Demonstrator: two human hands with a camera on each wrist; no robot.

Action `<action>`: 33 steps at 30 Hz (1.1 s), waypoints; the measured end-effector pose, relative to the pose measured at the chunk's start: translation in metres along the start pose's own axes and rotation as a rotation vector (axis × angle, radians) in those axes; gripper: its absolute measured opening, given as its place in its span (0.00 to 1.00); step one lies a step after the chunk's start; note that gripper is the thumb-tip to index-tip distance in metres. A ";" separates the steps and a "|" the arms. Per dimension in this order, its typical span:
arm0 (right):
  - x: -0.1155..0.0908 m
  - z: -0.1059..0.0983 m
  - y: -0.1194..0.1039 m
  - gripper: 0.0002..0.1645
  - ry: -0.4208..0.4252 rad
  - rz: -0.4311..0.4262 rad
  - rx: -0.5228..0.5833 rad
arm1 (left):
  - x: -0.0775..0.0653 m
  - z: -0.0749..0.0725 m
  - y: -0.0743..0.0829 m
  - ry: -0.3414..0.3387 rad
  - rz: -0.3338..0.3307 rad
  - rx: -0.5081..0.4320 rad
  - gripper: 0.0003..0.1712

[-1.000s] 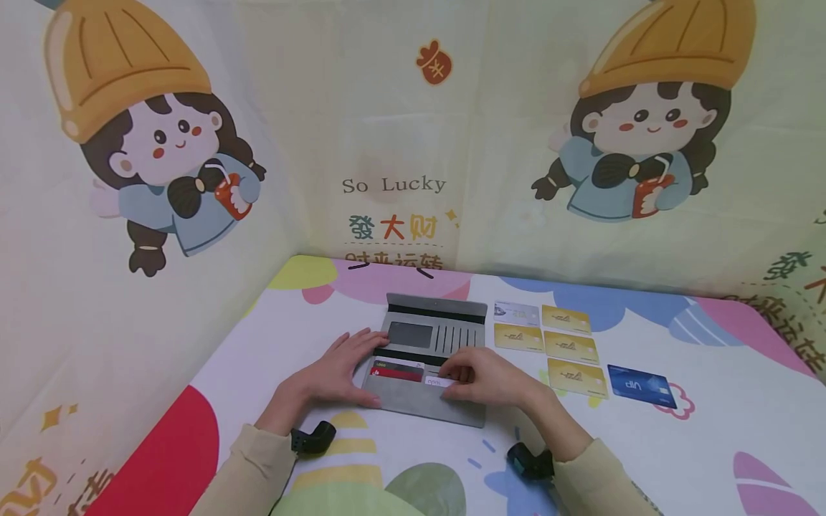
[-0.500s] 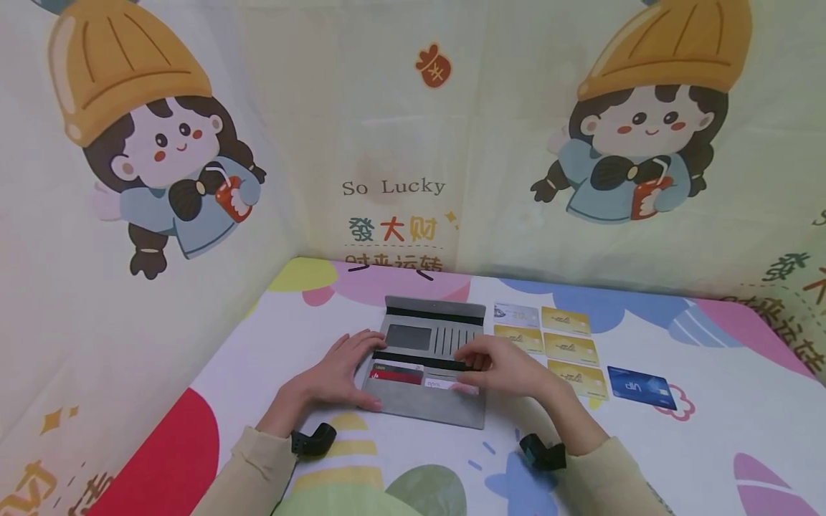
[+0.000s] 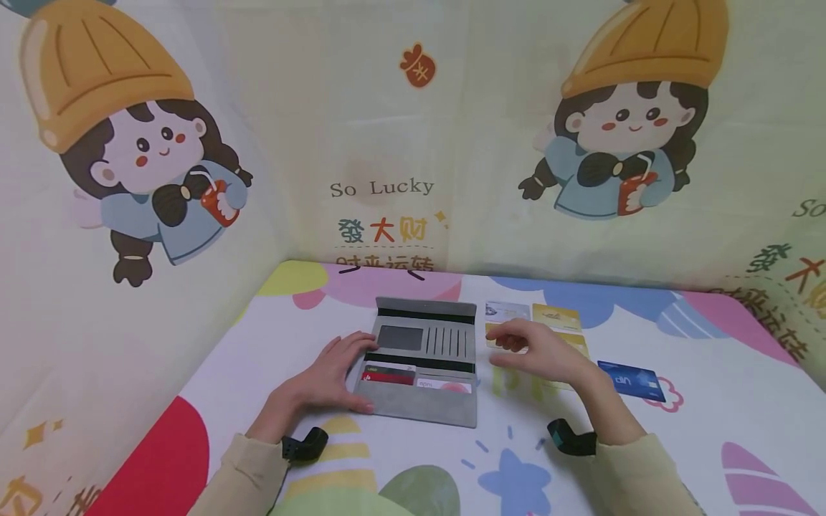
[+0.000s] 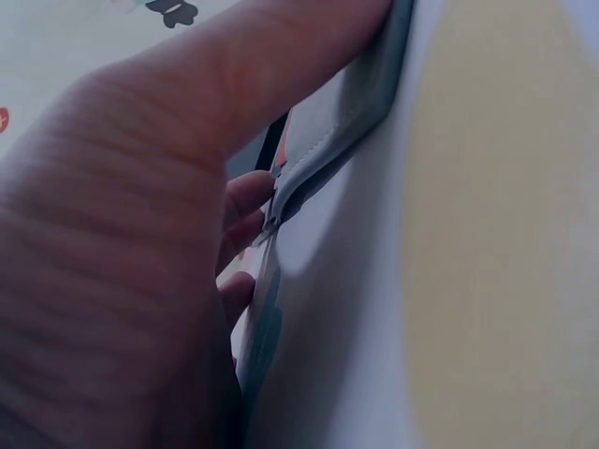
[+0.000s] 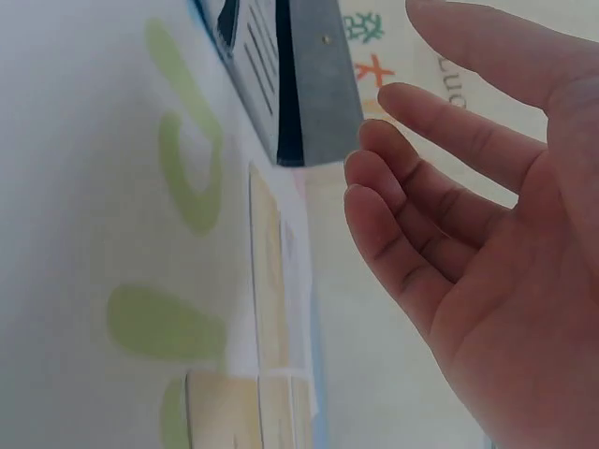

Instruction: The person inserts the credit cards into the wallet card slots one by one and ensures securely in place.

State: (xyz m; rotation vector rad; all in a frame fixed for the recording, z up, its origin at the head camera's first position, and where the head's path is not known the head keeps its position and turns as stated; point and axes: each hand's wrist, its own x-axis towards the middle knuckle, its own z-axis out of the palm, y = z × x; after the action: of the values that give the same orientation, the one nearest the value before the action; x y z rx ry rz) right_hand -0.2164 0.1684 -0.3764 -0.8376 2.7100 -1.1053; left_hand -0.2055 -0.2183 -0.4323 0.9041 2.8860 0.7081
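The head camera looks forward and down across the table point(image 3: 400, 451). From close up, the wrist cameras point(image 3: 306, 444) look along the left hand point(image 3: 323, 376) and right hand point(image 3: 548, 351) (both pictures tipped sideways); all three views share the grey wallet point(image 3: 416, 410).

Wallet point(image 3: 416, 410): grey, leather-look, smooth, matt, stitched edge. Blue card point(image 3: 631, 381), gold card point(image 3: 556, 316): smooth plastic look. Wall hanging point(image 3: 490, 143): matt, cloth-like, faintly creased. Sleeve point(image 3: 241, 473): matt cloth.
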 end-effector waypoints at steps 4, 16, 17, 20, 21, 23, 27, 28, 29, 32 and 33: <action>-0.006 -0.003 0.005 0.26 -0.004 0.016 -0.006 | 0.000 0.000 -0.001 -0.003 -0.006 0.004 0.57; -0.035 -0.022 0.029 0.28 0.024 0.045 -0.022 | 0.000 -0.002 0.001 -0.012 -0.010 0.006 0.59; -0.037 -0.024 0.030 0.28 0.029 0.048 -0.023 | 0.000 -0.002 0.001 -0.012 -0.011 0.004 0.59; -0.043 -0.027 0.033 0.28 0.048 0.059 -0.032 | 0.000 -0.002 0.001 -0.014 -0.014 0.001 0.59; -0.044 -0.028 0.034 0.28 0.053 0.059 -0.036 | 0.000 -0.002 0.001 -0.015 -0.014 0.001 0.59; -0.046 -0.029 0.036 0.28 0.063 0.059 -0.039 | 0.000 -0.001 0.001 -0.019 -0.015 0.000 0.59; -0.051 -0.033 0.038 0.30 0.069 0.086 -0.052 | 0.000 -0.001 0.000 -0.021 -0.015 0.002 0.59; -0.052 -0.034 0.039 0.31 0.069 0.096 -0.055 | 0.000 -0.001 0.000 -0.021 -0.014 0.000 0.60; -0.053 -0.036 0.039 0.31 0.069 0.104 -0.058 | 0.000 -0.001 0.001 -0.020 -0.013 -0.001 0.60; -0.057 -0.039 0.041 0.31 0.072 0.113 -0.058 | -0.001 -0.001 0.001 -0.019 -0.014 -0.004 0.60; -0.058 -0.041 0.041 0.31 0.071 0.118 -0.061 | -0.001 -0.001 0.001 -0.019 -0.014 -0.004 0.60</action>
State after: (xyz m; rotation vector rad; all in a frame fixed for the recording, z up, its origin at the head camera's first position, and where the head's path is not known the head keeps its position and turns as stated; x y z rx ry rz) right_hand -0.1975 0.2480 -0.3808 -0.6485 2.8224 -1.0524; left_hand -0.2045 -0.2185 -0.4309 0.8847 2.8699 0.7003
